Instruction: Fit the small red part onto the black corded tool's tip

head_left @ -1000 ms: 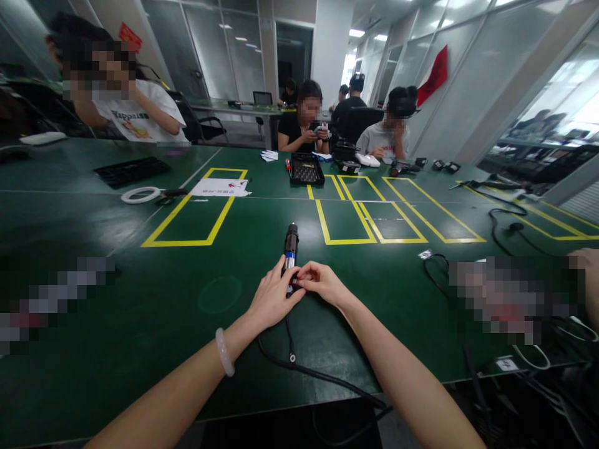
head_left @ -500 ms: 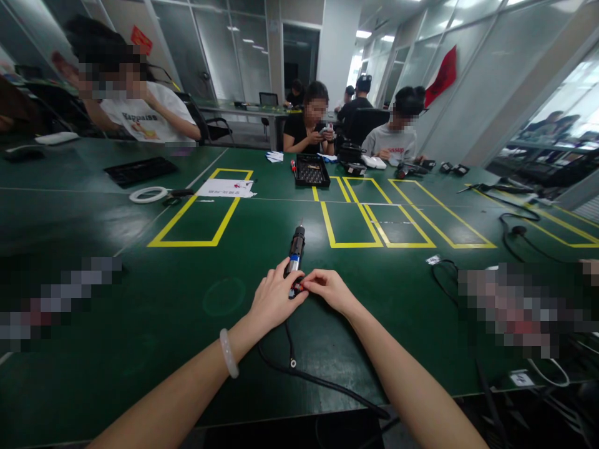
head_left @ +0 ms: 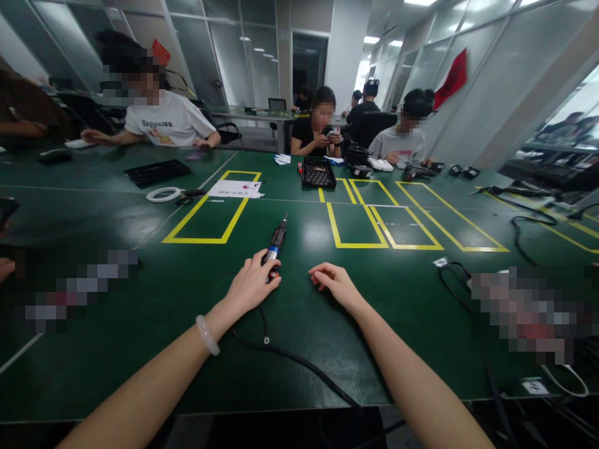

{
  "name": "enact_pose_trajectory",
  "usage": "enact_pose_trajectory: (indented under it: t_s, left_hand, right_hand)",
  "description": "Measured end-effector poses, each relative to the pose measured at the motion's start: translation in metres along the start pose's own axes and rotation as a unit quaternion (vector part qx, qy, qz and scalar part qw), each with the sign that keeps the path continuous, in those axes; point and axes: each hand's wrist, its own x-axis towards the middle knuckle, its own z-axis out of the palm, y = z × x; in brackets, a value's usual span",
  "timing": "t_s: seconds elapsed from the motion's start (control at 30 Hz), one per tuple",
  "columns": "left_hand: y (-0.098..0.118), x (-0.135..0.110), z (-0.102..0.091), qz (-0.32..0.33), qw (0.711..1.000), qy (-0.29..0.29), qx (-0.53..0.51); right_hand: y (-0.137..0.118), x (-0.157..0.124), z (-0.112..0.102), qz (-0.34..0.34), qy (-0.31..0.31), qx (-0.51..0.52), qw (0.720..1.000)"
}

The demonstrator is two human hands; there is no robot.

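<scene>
An electric screwdriver [head_left: 276, 242] lies tilted on the green table, its thin bit pointing away from me and slightly right. It has a black front, a blue and silver band, and orange bits at the rear. My left hand [head_left: 253, 279] is wrapped over the rear part, which it mostly hides. A black cable [head_left: 299, 360] runs from under that hand toward the table's front edge, and a short lead with a ring terminal [head_left: 266, 340] branches off it. Apart from the tool, to its right, my right hand [head_left: 336, 284] rests with curled fingers; nothing shows in them.
Yellow tape rectangles [head_left: 360, 245] mark the green table [head_left: 187, 368]. A black tray [head_left: 319, 173] of small parts sits farther back, a paper sheet [head_left: 235, 189] and white tape roll [head_left: 163, 194] to its left. Black cables [head_left: 519, 234] lie right. Several people sit around.
My right hand has come away from the screwdriver's rear. The screwdriver, with my left hand on it, appears farther left and more tilted. The view has shifted slightly. A person at left has lowered their hands.
</scene>
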Motion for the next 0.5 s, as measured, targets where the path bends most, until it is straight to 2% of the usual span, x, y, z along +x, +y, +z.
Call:
enact_pose_trajectory:
  t_s: [0.3, 0.43, 0.5]
  left_hand:
    - [-0.131, 0.016, -0.014, -0.091, 0.995, -0.031, 0.015]
    - [-0.176, 0.021, -0.027, -0.141, 0.989, -0.043, 0.032]
    - [-0.193, 0.02, -0.034, -0.158, 0.987, -0.015, 0.034]
  right_hand:
    - [0.003, -0.001, -0.003, 0.006, 0.01, 0.032, 0.999]
    - [0.003, -0.001, -0.003, 0.008, 0.008, 0.028, 1.0]
    - [0.003, -0.001, -0.003, 0.007, 0.005, 0.027, 1.0]
